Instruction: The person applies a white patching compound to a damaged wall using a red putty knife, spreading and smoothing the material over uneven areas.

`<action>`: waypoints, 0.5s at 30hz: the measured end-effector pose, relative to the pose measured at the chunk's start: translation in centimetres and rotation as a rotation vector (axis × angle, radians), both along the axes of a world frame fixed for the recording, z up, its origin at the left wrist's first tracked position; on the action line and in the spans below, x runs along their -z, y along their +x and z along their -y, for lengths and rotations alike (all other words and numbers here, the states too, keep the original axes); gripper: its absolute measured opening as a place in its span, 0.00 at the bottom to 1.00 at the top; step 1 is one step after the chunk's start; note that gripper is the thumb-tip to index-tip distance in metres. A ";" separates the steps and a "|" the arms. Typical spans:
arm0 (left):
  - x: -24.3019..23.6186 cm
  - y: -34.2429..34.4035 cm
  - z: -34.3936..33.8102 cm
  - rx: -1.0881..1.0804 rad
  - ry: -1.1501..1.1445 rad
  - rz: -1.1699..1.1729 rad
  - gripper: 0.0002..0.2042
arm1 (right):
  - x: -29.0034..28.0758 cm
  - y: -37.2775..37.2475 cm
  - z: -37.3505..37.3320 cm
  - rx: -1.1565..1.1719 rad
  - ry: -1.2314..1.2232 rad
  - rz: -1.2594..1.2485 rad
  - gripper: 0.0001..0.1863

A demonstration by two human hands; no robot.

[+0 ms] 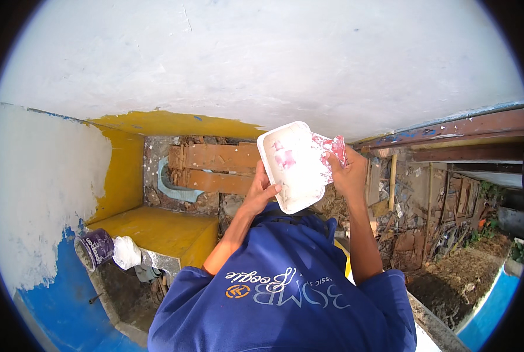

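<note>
My left hand (260, 190) grips the lower left rim of a white rectangular plastic tray (288, 167), which has pink and white smears inside. My right hand (349, 176) is closed on a red, paint-caked scraper (337, 146) at the tray's right side; the scraper's far part lies against or over the tray, and its exact shape is hard to make out. Both hands are in front of my blue shirt.
A white wall (256, 58) has yellow and blue patches. Below are a yellow ledge (156, 226), a purple bucket (90, 249) beside a white bag (127, 252), orange boards (215, 155) with a pale blue piece (174, 190), and debris (408, 246) by a brown beam (450, 129).
</note>
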State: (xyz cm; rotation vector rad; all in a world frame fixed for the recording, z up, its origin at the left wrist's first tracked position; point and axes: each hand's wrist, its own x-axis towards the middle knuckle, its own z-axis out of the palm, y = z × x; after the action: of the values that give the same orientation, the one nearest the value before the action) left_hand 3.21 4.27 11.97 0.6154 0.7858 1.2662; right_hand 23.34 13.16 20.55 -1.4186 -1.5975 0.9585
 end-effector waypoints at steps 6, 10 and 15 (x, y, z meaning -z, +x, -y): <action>0.5 1.0 -0.3 -0.058 0.037 -0.072 0.46 | 0.2 0.9 0.0 0.082 0.015 -0.002 0.07; 0.2 1.5 -0.3 -0.064 0.048 -0.066 0.46 | 0.3 1.0 0.0 0.192 0.211 -0.010 0.06; 0.2 2.3 0.5 -0.110 -0.036 0.002 0.46 | -2.2 1.7 -1.7 0.228 0.411 -0.017 0.06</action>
State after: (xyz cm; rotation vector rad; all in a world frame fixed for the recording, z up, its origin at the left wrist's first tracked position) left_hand 5.47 3.81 11.73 0.5477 0.8492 1.3496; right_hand 25.08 14.89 22.72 -1.2618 -1.4776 0.4740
